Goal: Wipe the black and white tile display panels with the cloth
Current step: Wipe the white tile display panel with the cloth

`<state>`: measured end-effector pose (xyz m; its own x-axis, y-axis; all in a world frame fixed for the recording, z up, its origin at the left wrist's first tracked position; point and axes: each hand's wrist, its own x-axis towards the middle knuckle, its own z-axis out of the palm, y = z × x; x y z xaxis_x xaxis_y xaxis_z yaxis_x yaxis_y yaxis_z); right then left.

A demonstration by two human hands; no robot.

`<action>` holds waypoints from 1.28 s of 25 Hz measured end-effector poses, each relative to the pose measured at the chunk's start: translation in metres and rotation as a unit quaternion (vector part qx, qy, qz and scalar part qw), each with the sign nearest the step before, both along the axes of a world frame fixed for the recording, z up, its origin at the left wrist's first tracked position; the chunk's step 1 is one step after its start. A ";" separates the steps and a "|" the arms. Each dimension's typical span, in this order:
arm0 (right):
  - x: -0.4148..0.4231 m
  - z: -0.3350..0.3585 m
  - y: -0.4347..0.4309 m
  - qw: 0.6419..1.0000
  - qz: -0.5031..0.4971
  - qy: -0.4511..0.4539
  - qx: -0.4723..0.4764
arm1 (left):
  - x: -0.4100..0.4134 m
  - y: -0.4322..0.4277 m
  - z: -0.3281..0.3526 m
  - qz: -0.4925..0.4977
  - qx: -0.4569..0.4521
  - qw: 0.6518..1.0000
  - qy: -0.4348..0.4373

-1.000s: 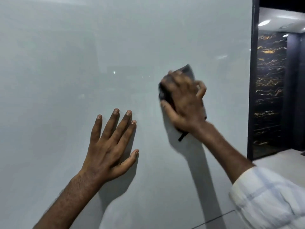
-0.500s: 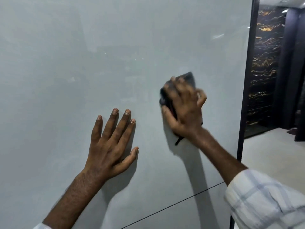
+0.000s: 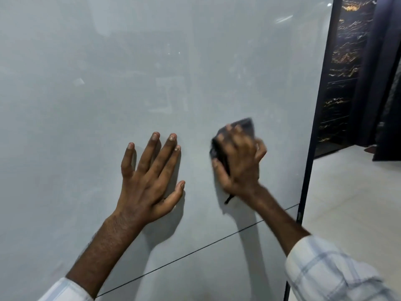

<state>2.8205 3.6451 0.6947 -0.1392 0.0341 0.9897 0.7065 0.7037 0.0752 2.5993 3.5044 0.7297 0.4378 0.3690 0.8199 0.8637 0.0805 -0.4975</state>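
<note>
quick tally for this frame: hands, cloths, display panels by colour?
Hands: 2, left hand flat on the panel, right hand gripping the cloth
Cloths: 1, dark cloth
White panels: 1, white panel
Black panels: 1, black panel, gold-veined
Total: 5
</note>
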 end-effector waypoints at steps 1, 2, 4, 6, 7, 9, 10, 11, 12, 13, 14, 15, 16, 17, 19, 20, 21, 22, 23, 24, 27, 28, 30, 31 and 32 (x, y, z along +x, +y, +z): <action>-0.005 -0.030 -0.009 0.997 0.002 -0.068 0.028 | 0.004 0.000 -0.012 -0.002 -0.017 1.000 0.005; -0.004 -0.048 -0.010 0.991 0.002 -0.121 0.056 | 0.007 0.000 -0.024 -0.002 -0.033 0.999 0.010; 0.014 -0.043 0.003 0.980 0.010 -0.175 0.093 | 0.009 0.000 -0.040 -0.006 -0.055 0.998 0.015; 0.033 -0.021 0.020 0.991 0.000 -0.124 0.055 | 0.008 0.001 -0.044 -0.011 -0.056 0.998 0.013; 0.041 -0.014 0.026 0.999 -0.009 -0.039 0.000 | 0.008 0.001 -0.044 -0.011 -0.052 0.999 0.010; 0.040 -0.018 0.029 0.971 -0.024 0.201 -0.124 | 0.008 0.001 -0.044 -0.014 -0.048 0.999 0.006; 0.029 -0.028 0.026 0.939 -0.026 0.298 -0.167 | 0.009 0.001 -0.044 -0.017 -0.047 0.999 0.005; 0.014 -0.044 0.017 0.920 -0.034 0.340 -0.193 | 0.009 0.001 -0.046 -0.022 -0.050 0.999 0.002; -0.003 -0.065 0.004 0.925 -0.041 0.320 -0.203 | 0.009 0.001 -0.047 -0.026 -0.054 0.998 0.000; -0.017 -0.089 -0.010 0.951 -0.042 0.237 -0.195 | 0.008 0.001 -0.047 -0.028 -0.055 0.998 0.003; -0.028 -0.112 -0.025 0.979 -0.037 0.121 -0.163 | 0.007 0.002 -0.047 -0.027 -0.052 0.998 0.007; -0.033 -0.131 -0.035 0.993 -0.028 0.009 -0.117 | 0.006 0.003 -0.047 -0.024 -0.048 0.998 0.008; -0.029 -0.141 -0.037 0.994 -0.013 -0.076 -0.072 | 0.006 0.003 -0.048 -0.024 -0.045 0.999 0.006; -0.018 -0.142 -0.031 0.991 0.003 -0.131 -0.032 | 0.006 0.003 -0.049 -0.027 -0.041 0.999 0.003; 0.009 -0.129 -0.008 0.989 0.013 -0.150 0.000 | 0.007 0.005 -0.051 -0.036 -0.032 0.999 -0.001; 0.023 -0.123 0.005 0.993 0.005 -0.115 -0.020 | 0.007 0.006 -0.052 -0.038 -0.029 0.999 -0.001; 0.036 -0.120 0.016 0.997 -0.011 -0.036 -0.066 | 0.006 0.006 -0.051 -0.037 -0.025 0.999 -0.002; 0.044 -0.120 0.026 0.988 -0.031 0.080 -0.126 | 0.006 0.007 -0.052 -0.037 -0.022 0.999 -0.002; 0.045 -0.124 0.031 0.956 -0.039 0.219 -0.191 | 0.005 0.007 -0.052 -0.037 -0.019 0.999 -0.002; 0.038 -0.127 0.032 0.903 -0.034 0.350 -0.248 | 0.005 0.007 -0.053 -0.037 -0.017 0.999 -0.002; -0.012 -0.156 -0.004 0.865 -0.042 0.387 -0.317 | 0.006 0.008 -0.055 -0.035 -0.014 0.999 -0.004; -0.029 -0.173 -0.026 0.912 -0.029 0.279 -0.298 | 0.006 0.009 -0.055 -0.033 -0.009 0.999 -0.003; -0.048 -0.205 -0.060 0.974 -0.008 0.041 -0.221 | 0.007 0.009 -0.055 -0.031 0.005 0.999 -0.007; -0.044 -0.214 -0.060 0.982 -0.007 -0.030 -0.184 | 0.008 0.009 -0.055 -0.034 0.010 0.999 -0.014; -0.033 -0.215 -0.050 0.986 -0.008 -0.065 -0.155 | 0.009 0.010 -0.056 -0.038 0.014 0.999 -0.020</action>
<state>2.7875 3.5949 0.4800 -0.2619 0.3348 0.9052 0.7161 0.6962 -0.0504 2.6087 3.5145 0.6737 0.4307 0.3126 0.8466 0.8869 0.0271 -0.4612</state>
